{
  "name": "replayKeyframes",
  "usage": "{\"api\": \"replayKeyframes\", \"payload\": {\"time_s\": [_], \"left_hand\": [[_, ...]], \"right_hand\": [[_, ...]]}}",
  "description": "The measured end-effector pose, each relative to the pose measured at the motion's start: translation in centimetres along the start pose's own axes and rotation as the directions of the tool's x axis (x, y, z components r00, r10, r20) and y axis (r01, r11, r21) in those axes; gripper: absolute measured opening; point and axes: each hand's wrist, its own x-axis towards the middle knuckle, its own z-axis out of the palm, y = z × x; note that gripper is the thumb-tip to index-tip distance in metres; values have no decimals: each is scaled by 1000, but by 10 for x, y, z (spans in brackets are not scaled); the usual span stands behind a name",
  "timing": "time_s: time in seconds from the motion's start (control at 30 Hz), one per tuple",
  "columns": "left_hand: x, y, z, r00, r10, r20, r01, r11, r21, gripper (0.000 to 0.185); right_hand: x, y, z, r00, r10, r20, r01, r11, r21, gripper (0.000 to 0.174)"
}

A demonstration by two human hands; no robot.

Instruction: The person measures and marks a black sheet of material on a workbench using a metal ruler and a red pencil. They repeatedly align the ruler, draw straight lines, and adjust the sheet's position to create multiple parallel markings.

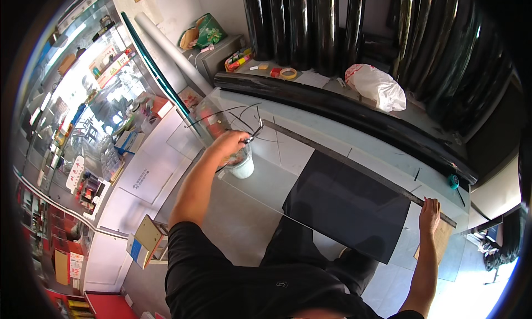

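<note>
My left hand is closed around a bunch of thin, curling black strips. It is above a pale waste bin that stands beside the table's left end. On the glass tabletop lies a dark rectangular sheet, its near edge over my lap. A long, straight metal ruler runs along the sheet's far edge. Near the ruler's right end, my right hand grips it, with the fingers over its far side.
A long black roll lies behind the work area. Beyond it are a tape roll and a white plastic bag; shiny black rolls stand upright behind. A teal tape measure sits far right. Glass display counters line the left.
</note>
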Motion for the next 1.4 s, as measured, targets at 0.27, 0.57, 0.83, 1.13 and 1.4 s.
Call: {"api": "replayKeyframes", "payload": {"time_s": [0.27,0.57,0.83,1.13,1.4], "left_hand": [[63,-82,-44,959,-201,-199,236,956,172,91],[114,-145,-33,861,-508,31,486,838,246,101],[101,-118,-42,838,-525,149,507,850,142,113],[28,-53,5,934,-328,141,261,897,356,140],[22,-46,47,912,-287,-292,334,934,126,60]], "right_hand": [[-2,1,2,1000,4,15,-4,1000,-11,10],[0,-1,-1,998,33,59,-33,999,-4,8],[4,-6,-7,999,-14,36,15,1000,-20,8],[4,-9,-11,1000,-10,-2,10,1000,5,9],[0,-4,-4,997,55,48,-54,998,-23,10]]}}
